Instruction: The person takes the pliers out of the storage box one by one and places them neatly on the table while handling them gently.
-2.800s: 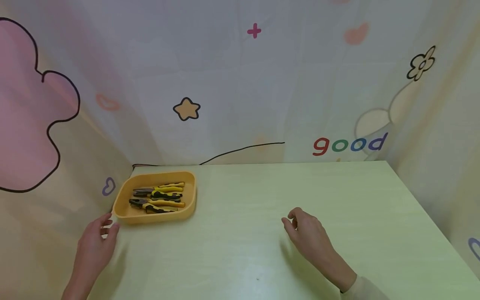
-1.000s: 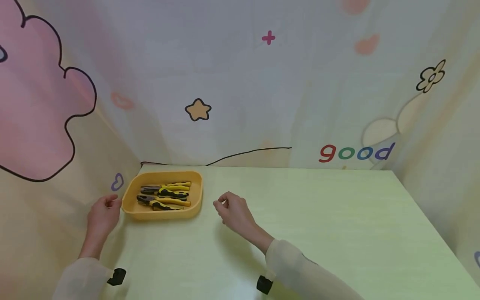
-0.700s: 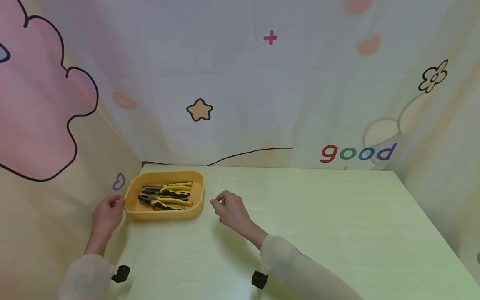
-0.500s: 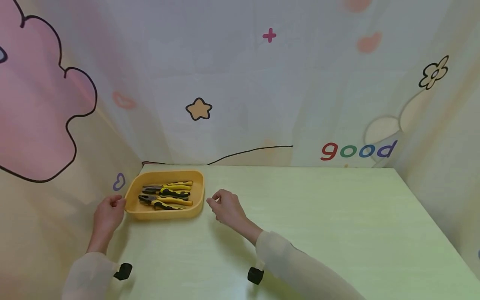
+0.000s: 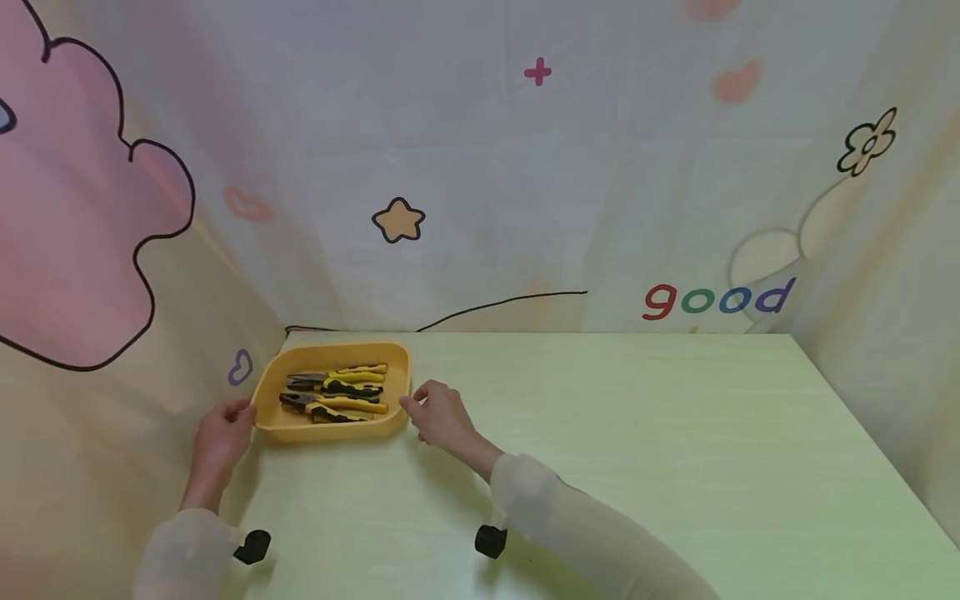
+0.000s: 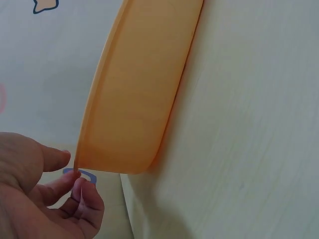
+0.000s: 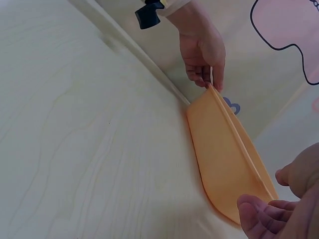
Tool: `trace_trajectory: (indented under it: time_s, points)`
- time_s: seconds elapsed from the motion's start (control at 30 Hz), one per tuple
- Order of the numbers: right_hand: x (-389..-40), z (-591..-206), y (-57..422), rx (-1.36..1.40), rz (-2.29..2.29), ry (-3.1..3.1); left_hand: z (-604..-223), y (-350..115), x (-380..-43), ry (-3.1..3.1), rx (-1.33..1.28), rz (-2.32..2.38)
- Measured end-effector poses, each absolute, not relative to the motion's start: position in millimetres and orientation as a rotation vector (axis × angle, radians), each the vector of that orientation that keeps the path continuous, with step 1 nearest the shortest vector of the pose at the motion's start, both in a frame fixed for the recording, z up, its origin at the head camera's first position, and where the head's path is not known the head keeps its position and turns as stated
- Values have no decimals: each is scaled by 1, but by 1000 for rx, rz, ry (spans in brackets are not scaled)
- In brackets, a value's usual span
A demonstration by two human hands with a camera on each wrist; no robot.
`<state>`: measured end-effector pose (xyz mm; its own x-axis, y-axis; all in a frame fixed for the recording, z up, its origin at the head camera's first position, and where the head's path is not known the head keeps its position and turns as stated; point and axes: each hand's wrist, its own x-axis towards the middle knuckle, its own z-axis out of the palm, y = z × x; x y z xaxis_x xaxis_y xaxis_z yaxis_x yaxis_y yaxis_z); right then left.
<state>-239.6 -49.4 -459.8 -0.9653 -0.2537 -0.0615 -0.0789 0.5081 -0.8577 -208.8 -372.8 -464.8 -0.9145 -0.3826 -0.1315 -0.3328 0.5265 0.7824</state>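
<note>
A yellow-orange plastic tray (image 5: 330,433) sits at the back left of the table in the head view. Inside it lie pliers (image 5: 363,389) with yellow and black handles, their metal noses toward the left. My left hand (image 5: 221,442) pinches the tray's left rim, its thumb on the inner side and fingertips at the outside, as the right wrist view shows. On the opposite end, my right hand (image 5: 446,421) has thumb and fingers spread either side of the rim. Its fingers (image 7: 259,211) reach the tray's outer wall in the right wrist view.
The pale table (image 5: 637,442) stretches to the right of the tray. A printed cloth (image 5: 480,167) hangs behind it and along both sides, close to the tray's back and left. A small black block (image 5: 491,542) hangs under each sleeve.
My right hand has come left across the table to the tray's right end. The left hand has moved forward to the left rim. The tray has stayed put on the table.
</note>
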Motion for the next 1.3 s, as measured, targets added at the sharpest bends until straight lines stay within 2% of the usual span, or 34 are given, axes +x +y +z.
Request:
trace_trajectory:
  time_s: [0.6, 1.03, 1.3]
  points:
    - [-244, -473, -66, -208, -1446, 2552, -481, -371, -203, -2685, 602, -1373]
    - [-254, -472, -76, -112, -1462, 2528, -484, -367, -207, -2564, 698, -1429]
    - [-260, -464, -74, -148, -1415, 2545, -478, -362, -215, -2368, 831, -1661]
